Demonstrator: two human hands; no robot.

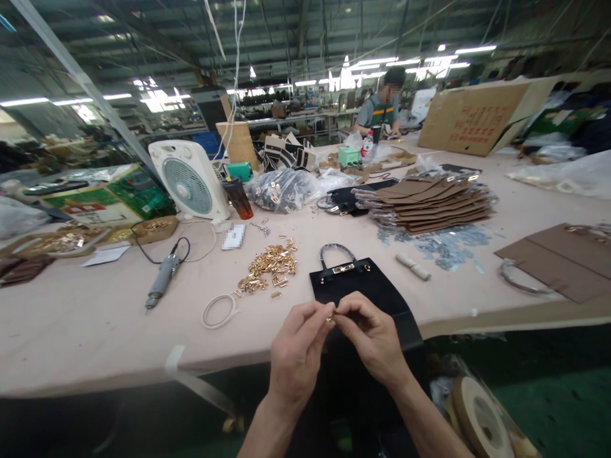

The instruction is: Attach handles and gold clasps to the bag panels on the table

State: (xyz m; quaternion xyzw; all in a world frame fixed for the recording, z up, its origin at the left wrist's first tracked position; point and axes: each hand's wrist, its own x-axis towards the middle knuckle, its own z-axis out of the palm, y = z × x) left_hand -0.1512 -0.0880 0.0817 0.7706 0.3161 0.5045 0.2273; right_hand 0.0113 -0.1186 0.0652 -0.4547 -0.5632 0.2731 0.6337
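My left hand (296,346) and my right hand (371,334) meet at the fingertips, pinching a small gold metal fitting (330,317) between them. Its exact shape is mostly covered by my fingers. Just beyond and beneath my hands lies a black handbag (379,283), its lower part hanging over the table's front edge. Its handle (337,247) is wrapped in clear plastic and points away from me, and a gold clasp (343,269) shows near the top. Left of the bag is a loose pile of gold metal fittings (270,264).
An electric screwdriver (163,280) and a tape roll (218,312) lie to the left. A white fan (188,180) stands behind them. Stacked brown bag pieces (429,205) and a brown bag (563,261) are on the right. Across the table, a person (382,108) sits near a cardboard box (477,117).
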